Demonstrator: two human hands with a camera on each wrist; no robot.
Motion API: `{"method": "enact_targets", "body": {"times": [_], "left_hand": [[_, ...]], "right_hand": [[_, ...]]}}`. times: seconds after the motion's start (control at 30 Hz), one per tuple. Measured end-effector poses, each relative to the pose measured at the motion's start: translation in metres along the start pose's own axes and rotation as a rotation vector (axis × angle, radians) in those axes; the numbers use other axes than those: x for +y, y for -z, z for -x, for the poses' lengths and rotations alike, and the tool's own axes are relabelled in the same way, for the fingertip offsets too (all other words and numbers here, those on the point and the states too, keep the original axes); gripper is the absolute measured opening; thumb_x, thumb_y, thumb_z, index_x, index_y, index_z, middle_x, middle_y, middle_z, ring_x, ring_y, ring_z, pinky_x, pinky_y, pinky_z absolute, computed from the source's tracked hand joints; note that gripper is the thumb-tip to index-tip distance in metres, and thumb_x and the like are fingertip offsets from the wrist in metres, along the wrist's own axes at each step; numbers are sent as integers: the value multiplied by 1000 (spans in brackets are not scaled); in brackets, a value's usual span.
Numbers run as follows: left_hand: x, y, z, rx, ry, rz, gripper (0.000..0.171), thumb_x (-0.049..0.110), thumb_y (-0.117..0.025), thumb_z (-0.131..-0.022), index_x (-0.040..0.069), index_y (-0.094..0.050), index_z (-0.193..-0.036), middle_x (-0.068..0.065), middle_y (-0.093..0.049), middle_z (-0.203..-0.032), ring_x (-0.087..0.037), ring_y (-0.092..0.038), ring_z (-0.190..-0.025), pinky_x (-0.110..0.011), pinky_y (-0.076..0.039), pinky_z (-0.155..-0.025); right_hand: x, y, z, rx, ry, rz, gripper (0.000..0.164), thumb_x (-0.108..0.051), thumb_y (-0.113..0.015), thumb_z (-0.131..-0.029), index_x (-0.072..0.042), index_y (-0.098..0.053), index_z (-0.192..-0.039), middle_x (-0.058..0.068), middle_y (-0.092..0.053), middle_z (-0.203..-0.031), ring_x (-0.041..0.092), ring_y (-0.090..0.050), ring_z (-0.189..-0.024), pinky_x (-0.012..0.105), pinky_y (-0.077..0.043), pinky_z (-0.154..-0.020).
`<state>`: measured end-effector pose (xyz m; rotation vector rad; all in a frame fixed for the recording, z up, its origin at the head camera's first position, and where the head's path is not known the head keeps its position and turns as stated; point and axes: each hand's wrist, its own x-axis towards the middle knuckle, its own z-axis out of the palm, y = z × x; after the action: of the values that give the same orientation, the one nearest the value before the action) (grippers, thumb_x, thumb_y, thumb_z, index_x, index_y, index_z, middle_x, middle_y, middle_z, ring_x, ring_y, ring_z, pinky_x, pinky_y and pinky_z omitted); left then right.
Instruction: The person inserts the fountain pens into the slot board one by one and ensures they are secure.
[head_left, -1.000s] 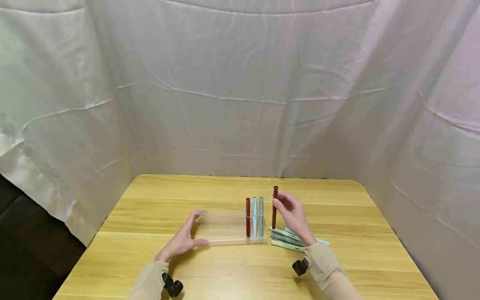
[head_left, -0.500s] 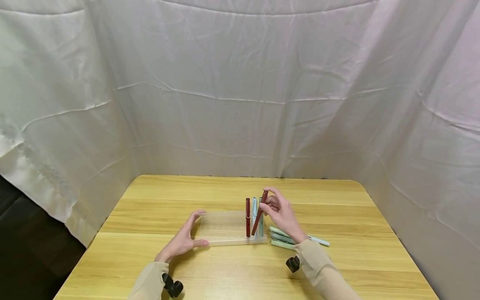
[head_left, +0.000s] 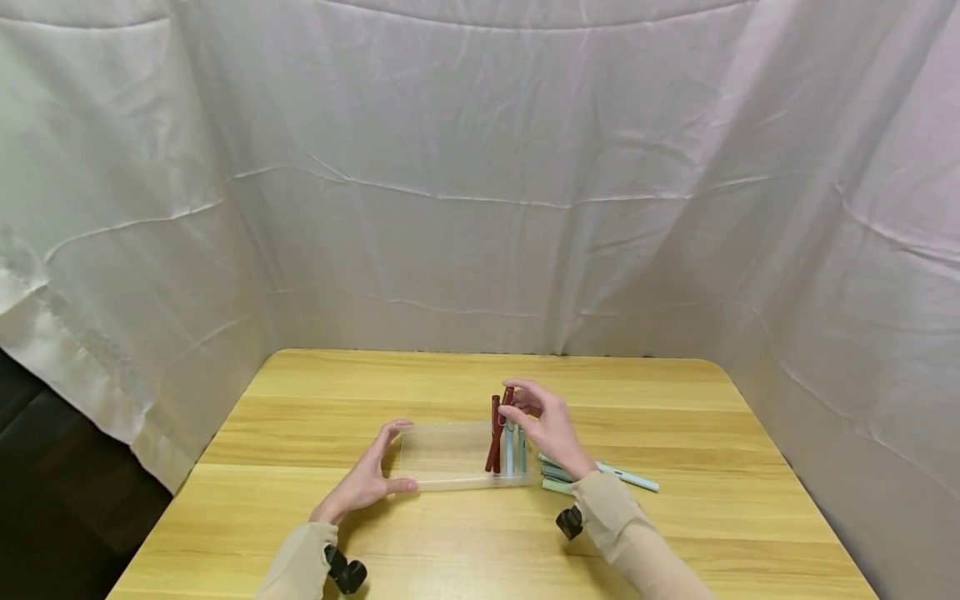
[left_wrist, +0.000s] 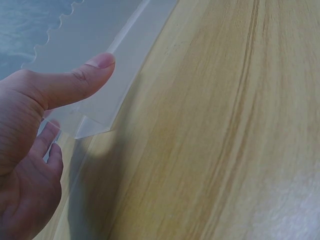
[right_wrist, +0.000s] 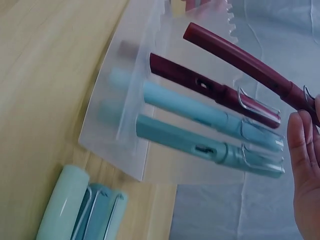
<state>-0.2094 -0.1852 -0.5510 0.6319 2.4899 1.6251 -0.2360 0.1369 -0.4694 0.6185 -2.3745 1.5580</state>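
Observation:
My right hand pinches a dark red pen near its clip end, tilted above the clear pen stand. In that stand stand a second dark red pen, a light blue pen and a blue-green pen, side by side at the right end. My left hand grips the stand's left end, thumb on the front ledge and fingers behind, as the left wrist view also shows. Beside the stand's right end lie several pale green and grey-green pens, partly hidden under my right wrist in the head view.
A light blue pen lies apart at the right of the pile. The wooden table carries everything. Pale curtains hang behind and at both sides. Notches line the stand's upper edge.
My right hand has carried the held red pen leftward from beside the stand, past the blue-green and light blue pens, to next to the standing red pen. My left hand has stayed put.

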Motion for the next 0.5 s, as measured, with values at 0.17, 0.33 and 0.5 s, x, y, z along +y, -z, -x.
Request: {"method": "enact_targets", "body": {"times": [0.17, 0.33, 0.5], "left_hand": [[1, 0, 0, 3, 12, -4, 96, 13, -86, -75, 5, -30, -152, -25, -26, -163, -52, -18, -151, -76, -12, -118], [2, 0, 0, -2, 21, -10, 97, 14, -86, -75, 6, -29, -153, -26, -24, -163, -53, -18, -151, -76, -12, -118], [2, 0, 1, -2, 29, -4, 96, 14, -86, -75, 6, -29, -153, -26, -24, -164, -53, -17, -151, -76, -12, -118]], "right_hand": [[4, -10, -2, -5, 33, 0, 40, -11, -74, -90, -8, -64, -128, 13, -75, -91, 23, -71, -77, 21, -61, -71], [7, -17, -2, -20, 64, 44, 37, -10, -74, -89, -9, -64, -125, 9, -75, -87, 14, -69, -73, 20, -59, -67], [9, -21, -2, -16, 76, 93, 36, -8, -74, -89, -8, -65, -124, 7, -74, -85, 7, -65, -68, 19, -57, -61]]}}
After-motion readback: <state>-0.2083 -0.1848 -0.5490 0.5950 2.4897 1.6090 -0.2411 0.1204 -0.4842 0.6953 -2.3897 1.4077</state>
